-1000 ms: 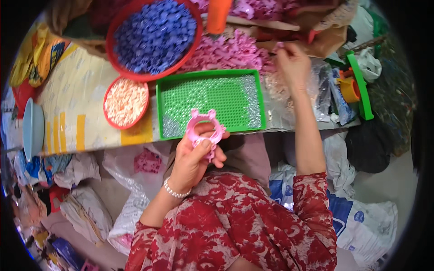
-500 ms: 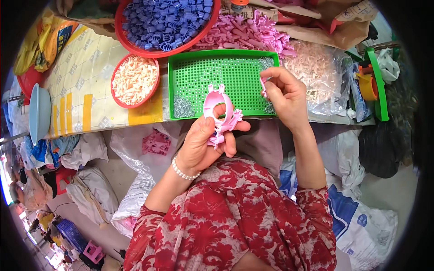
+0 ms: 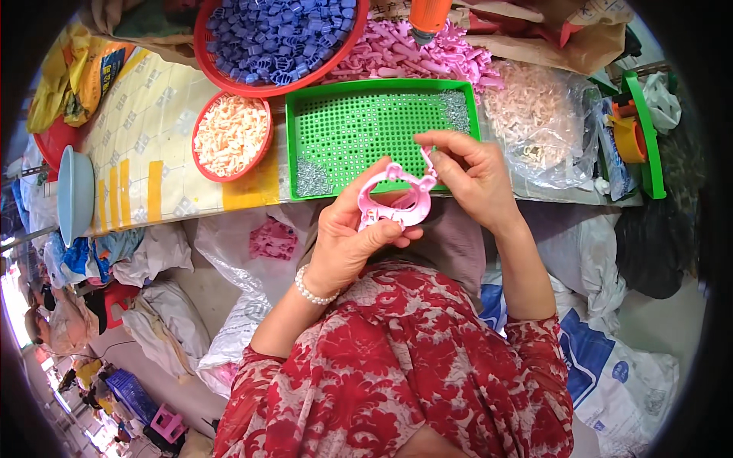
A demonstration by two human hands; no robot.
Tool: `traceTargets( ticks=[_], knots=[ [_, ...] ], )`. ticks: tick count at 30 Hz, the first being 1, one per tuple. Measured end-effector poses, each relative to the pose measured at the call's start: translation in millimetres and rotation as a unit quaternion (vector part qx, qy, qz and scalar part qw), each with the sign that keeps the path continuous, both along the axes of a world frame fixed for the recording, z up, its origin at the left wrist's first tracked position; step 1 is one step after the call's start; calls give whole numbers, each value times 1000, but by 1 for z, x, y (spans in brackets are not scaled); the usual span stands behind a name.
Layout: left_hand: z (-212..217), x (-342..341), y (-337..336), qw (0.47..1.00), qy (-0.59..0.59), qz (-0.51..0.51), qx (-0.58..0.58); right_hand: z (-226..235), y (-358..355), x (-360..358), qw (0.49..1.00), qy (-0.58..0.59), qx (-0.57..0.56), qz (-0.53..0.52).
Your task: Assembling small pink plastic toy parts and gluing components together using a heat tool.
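Note:
My left hand (image 3: 343, 233) is closed around a pink plastic ring-shaped part (image 3: 368, 200) with small lugs on its upper edge. My right hand (image 3: 482, 183) pinches a small slim pink plastic piece (image 3: 427, 159) between thumb and fingers, right by the upper right lug of the ring. Whether the two touch I cannot tell. Both hands are over the front edge of a green perforated tray (image 3: 359, 114). Small silver screws (image 3: 311, 179) lie in its near left corner, with more screws (image 3: 456, 111) at its far right.
An orange cylindrical tool (image 3: 430, 14) hangs beyond the tray. Left of the tray are a red bowl of cream pieces (image 3: 233, 137) and a red basin of blue parts (image 3: 282, 38). Behind lies a pink parts pile (image 3: 397, 53); to the right, a clear bag of pale pieces (image 3: 531, 114).
My right hand has moved left with the small pink piece, up to the ring. My left hand has turned the ring-shaped part. The orange tool shows lower in view.

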State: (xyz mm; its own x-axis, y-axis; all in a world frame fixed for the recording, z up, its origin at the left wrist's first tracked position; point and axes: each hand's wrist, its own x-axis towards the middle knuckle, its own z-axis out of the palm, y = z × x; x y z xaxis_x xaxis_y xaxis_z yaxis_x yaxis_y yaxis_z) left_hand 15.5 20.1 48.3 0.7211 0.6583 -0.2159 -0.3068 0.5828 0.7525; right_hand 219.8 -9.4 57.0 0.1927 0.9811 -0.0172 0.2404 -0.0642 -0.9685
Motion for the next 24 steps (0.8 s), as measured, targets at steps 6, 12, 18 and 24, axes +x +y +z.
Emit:
traceTargets(
  ticks=[6,12,18,24],
  knots=[
    [0,-5,2,979,68,8,193,-4,-3,-2,994,108,-22,0],
    [3,-2,2,979,112,13,169,-5,5,2,983,-173,55,-40],
    [2,-5,10,894,183,26,409,-14,10,8,910,-395,120,-30],
    [8,-16,19,821,253,28,511,-10,4,11,890,-449,78,19]
  ],
)
